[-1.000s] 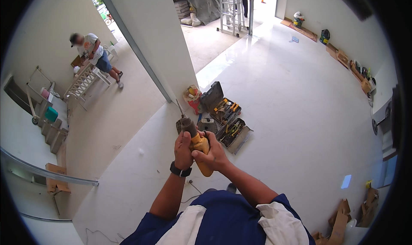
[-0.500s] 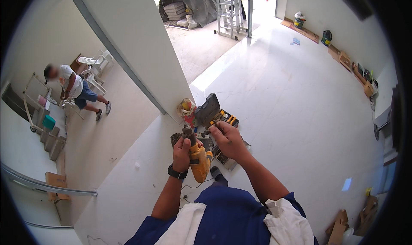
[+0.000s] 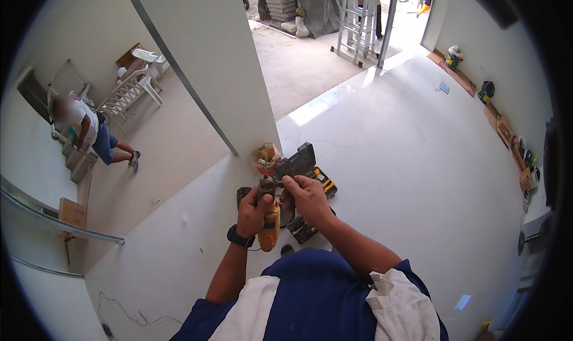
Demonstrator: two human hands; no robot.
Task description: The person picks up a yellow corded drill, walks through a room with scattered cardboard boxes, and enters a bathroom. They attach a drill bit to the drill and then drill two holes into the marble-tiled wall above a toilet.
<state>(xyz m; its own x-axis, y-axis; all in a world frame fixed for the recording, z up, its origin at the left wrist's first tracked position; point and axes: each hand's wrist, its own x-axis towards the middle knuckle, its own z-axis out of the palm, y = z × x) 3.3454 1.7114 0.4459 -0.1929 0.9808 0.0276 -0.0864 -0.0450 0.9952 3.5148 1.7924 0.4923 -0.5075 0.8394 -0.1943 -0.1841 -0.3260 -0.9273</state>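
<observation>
My left hand [image 3: 251, 213] is closed round the front of a yellow corded power drill [image 3: 270, 232], whose chuck [image 3: 266, 189] points away from me. Pinched in the fingers of my right hand [image 3: 310, 200] is a small dark chuck key [image 3: 279, 184], its end at the chuck's side. Whether its teeth are engaged is too small to tell. Just beyond my hands lies an open dark tool case [image 3: 300, 160] with yellow-and-black tools [image 3: 322, 183] in it.
A bag of items [image 3: 266, 156] stands by the wall end [image 3: 239, 90]. At the left, a person [image 3: 98, 129] stands near white chairs [image 3: 134, 93]. An aluminium ladder [image 3: 356, 28] is at the far doorway. Cardboard pieces [image 3: 505, 130] line the right wall.
My right hand has brought the chuck key leftward against the drill's chuck. The person at the left has moved further left and leans over. My view has shifted slightly.
</observation>
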